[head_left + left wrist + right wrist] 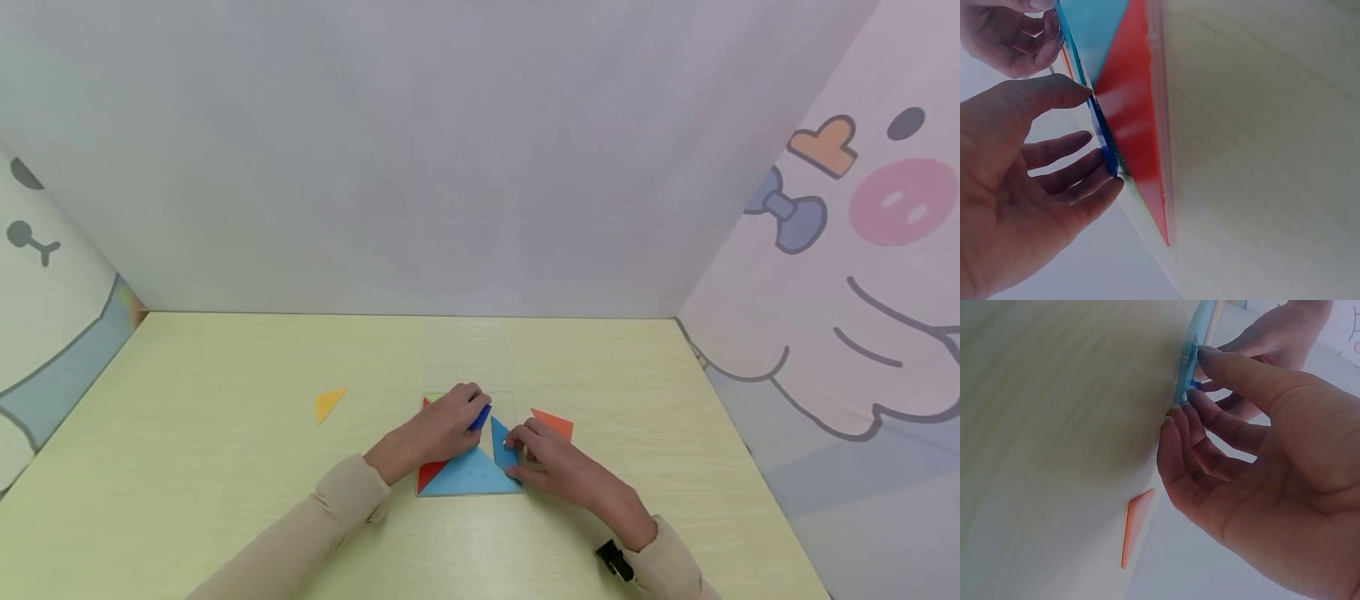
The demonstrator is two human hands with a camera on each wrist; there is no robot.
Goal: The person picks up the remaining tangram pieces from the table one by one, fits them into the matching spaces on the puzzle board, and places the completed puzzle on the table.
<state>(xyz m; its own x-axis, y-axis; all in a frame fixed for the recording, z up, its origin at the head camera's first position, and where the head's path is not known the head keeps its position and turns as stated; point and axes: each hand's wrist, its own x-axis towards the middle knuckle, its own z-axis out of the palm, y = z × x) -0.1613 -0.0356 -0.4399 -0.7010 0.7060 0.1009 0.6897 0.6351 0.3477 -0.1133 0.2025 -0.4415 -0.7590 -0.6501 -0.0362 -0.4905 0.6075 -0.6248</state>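
Note:
Fingers and thumb of my left hand (448, 423) pinch a small dark blue tile (481, 417) over the flat puzzle. In the left wrist view the thumb is at one end of that dark blue tile (1105, 140) and fingertips are at the other. My right hand (557, 468) pinches a medium-blue tile (500, 440) at the puzzle's right side, thumb on one side and fingers on the other. A large light-blue triangle (471, 477) lies along the near edge, beside a red triangle (428, 477) partly hidden by my left hand. Green tile (432, 396) shows behind that hand.
An orange-red tile (557, 422) lies just beyond my right hand. A yellow triangle (328, 405) is off to the left on the pale wooden table (187, 467). Behind the puzzle is a faint transparent sheet (468, 354). Walls stand behind and at both sides.

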